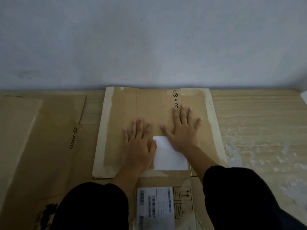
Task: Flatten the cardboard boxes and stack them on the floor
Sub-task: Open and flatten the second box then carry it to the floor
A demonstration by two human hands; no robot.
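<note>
As the head view shows it, top box (126, 105): collapsed flat on the floor (249, 122), far edge against the wall (149, 39), pale tape strips down both sides.
Left hand (138, 141): palm down near the box's middle, fingers (141, 125) straight and slightly fanned, thumb touching the white label (169, 155).
Right hand (182, 131): palm down just beside it, fingers (183, 113) splayed wide, heel over the label's corner.
Why flat palms: likely spreads weight so creases stay down, nothing to grip.
Lower box (182, 183): flat, carries a shipping label (156, 208); top box seems to overlap it, likely the stack starting.
Left box (49, 130): flattened, lies beside, not on the pile.
Sleeves (93, 206): dark, both arms reach forward.
Step judged: pressing flat, stacking left box not yet done.
</note>
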